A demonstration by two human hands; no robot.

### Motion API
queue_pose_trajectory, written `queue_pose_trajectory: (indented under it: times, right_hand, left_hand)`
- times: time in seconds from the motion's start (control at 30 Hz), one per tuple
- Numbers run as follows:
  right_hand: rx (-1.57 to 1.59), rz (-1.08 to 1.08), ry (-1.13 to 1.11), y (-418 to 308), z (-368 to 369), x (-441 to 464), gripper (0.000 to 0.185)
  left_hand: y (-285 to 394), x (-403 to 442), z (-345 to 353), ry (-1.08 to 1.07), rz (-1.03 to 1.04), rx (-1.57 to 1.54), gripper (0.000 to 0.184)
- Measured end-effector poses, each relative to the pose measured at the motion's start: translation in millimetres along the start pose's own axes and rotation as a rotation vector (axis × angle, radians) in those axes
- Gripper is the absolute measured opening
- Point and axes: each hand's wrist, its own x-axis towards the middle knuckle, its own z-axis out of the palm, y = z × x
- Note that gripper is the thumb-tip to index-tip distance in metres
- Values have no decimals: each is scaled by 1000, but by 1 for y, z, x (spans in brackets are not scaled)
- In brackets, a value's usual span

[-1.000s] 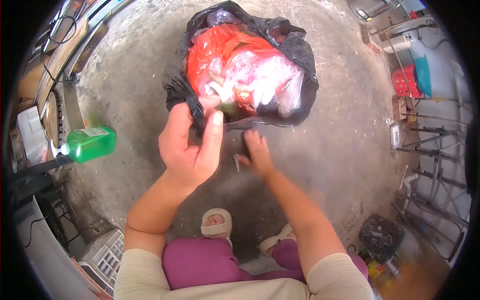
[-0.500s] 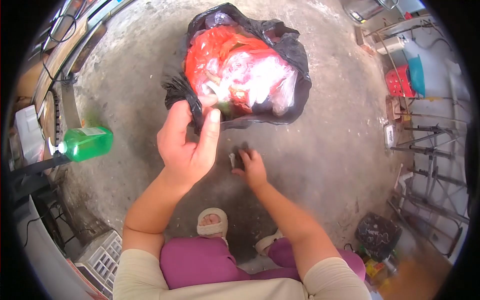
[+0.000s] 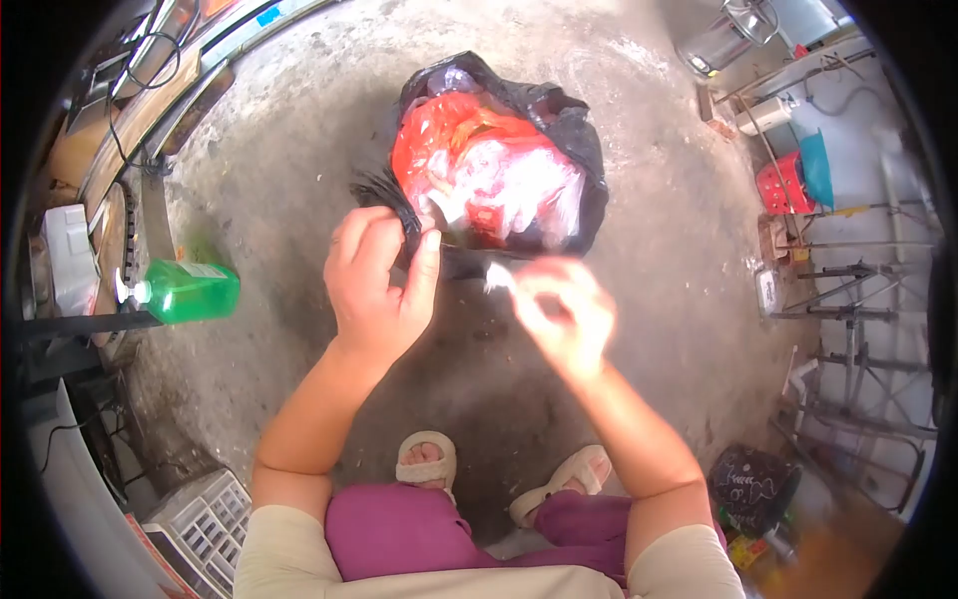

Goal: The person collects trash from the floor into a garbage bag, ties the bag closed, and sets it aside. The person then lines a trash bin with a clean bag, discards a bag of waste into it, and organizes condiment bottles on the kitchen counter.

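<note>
A black garbage bag (image 3: 589, 160) stands open on the concrete floor, filled with red and clear plastic bags (image 3: 449, 125). My left hand (image 3: 377, 275) pinches the bag's near left edge between thumb and fingers. Just in front of the bag's near rim is my right hand (image 3: 569, 309), blurred by motion. Between its thumb and forefinger it pinches a small crumpled white scrap (image 3: 498, 279). The scrap's exact kind is too smeared to make out.
A green pump bottle (image 3: 195, 292) is at the left beside a shelf. Small drawers (image 3: 205, 524) stand at lower left. Along the right wall are a metal rack (image 3: 848, 309), a red basket (image 3: 783, 187) and a dark stool seat (image 3: 750, 487). My sandalled feet are below.
My right hand has risen from the floor toward the bag's near rim, carrying the white scrap. My left hand keeps its hold on the bag's edge. The view has shifted slightly.
</note>
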Motion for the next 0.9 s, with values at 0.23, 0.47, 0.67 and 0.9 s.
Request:
queue_pose_trajectory:
  times: [0.23,0.47,0.67,0.9]
  right_hand:
    - [-487,-254,33,1,-6,97,67]
    - [-664,-56,499,34,-18,139,54]
    - [-278,64,143,4,-48,141,7]
    - [-354,-657,-296,-87,-46,101,13]
  left_hand:
    - [-3,16,6,11,99,-72,9]
    - [-17,23,28,-37,-279,-801,18]
    - [-9,34,24,55,-487,-992,15]
    - [37,29,0,-349,-218,-947,39]
